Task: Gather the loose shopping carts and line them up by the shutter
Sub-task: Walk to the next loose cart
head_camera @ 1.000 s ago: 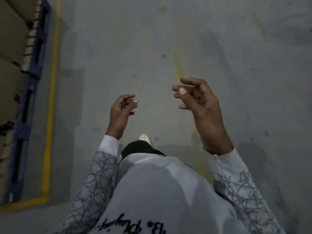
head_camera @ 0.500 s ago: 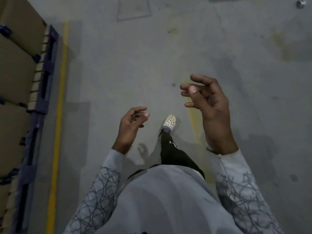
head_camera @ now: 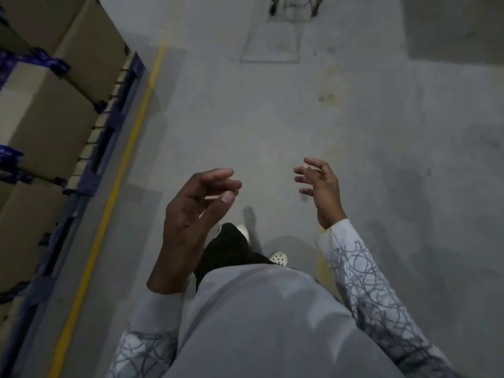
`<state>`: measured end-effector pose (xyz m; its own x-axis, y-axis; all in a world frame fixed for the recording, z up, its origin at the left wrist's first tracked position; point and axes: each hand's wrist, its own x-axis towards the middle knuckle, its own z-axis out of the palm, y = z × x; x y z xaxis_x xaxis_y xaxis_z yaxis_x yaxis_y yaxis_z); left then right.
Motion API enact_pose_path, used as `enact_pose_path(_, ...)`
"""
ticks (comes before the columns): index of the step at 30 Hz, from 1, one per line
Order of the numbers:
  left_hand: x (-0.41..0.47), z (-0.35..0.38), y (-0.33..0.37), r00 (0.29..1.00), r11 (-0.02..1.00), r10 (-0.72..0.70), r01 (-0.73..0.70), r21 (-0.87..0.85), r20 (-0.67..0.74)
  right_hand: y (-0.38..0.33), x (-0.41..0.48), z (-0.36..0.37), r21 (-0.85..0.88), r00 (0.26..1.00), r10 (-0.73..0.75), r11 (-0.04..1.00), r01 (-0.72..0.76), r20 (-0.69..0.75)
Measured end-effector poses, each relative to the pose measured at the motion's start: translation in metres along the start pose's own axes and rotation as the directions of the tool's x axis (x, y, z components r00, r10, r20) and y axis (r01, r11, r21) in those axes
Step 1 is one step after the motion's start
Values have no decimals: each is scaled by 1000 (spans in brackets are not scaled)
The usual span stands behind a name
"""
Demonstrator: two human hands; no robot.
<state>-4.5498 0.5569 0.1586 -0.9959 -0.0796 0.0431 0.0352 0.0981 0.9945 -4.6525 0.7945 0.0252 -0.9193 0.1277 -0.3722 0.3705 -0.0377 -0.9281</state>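
Both empty, fingers loose: left hand (head_camera: 191, 214), right hand (head_camera: 321, 186) | cardboard boxes (head_camera: 41, 115) closed, contents hidden

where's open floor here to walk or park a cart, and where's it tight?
Open: the grey floor between the yellow line and the right edge, ahead of both empty hands. Tight: left of that line, a blue pallet stacked with cardboard boxes. Wheeled frame at top edge.

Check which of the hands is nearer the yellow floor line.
Left. The left hand hangs just right of the yellow floor line; the right hand is farther right, across the person's body.
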Motion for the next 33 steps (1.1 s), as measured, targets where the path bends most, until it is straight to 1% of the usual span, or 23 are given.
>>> enact_pose_path(3, 70, 15, -8, 1000, 1000, -14, 14, -22, -16, -23, 58, 3, -8, 1000, 8, 1000, -8, 0)
enact_pose_path(7, 192, 33, -35, 999, 999, -38, 38, -6, 19, -67, 139, 9, -24, 999, -35, 999, 35, 3)
enact_pose_path(10, 299, 45, -54, 998, 997, -60, 62, -38, 35, -110, 205, 16, -27, 996, -91, 995, 91, 6)
enact_pose_path(14, 460, 60, -72, 994, 996, -78, 82, -47, 82, -180, 287, 26, -7, 988, -148, 989, 148, -46)
enact_pose_path(17, 576, 76, -78, 986, 988, -140, 145, -48, 94, -241, 336, 37, 5, 970, -226, 974, 227, -89)
enact_pose_path(20, 671, 93, -89, 969, 973, -217, 224, -48, 116, -294, 378, 41, -4, 937, -329, 944, 331, -121)
enact_pose_path(22, 724, 106, -96, 964, 970, -234, 240, -34, 128, -323, 410, 38, -26, 907, -401, 916, 401, -129)
enact_pose_path(25, 791, 127, -110, 957, 964, -260, 265, -21, 131, -352, 474, 32, -49, 884, -452, 892, 449, -121)
enact_pose_path(30, 901, 161, -129, 958, 963, -266, 269, -7, 104, -392, 610, 18, -46, 862, -496, 868, 494, -100)
enact_pose_path(33, 968, 180, -125, 961, 962, -269, 271, -27, 64, -423, 699, 12, -27, 868, -489, 872, 489, -90)
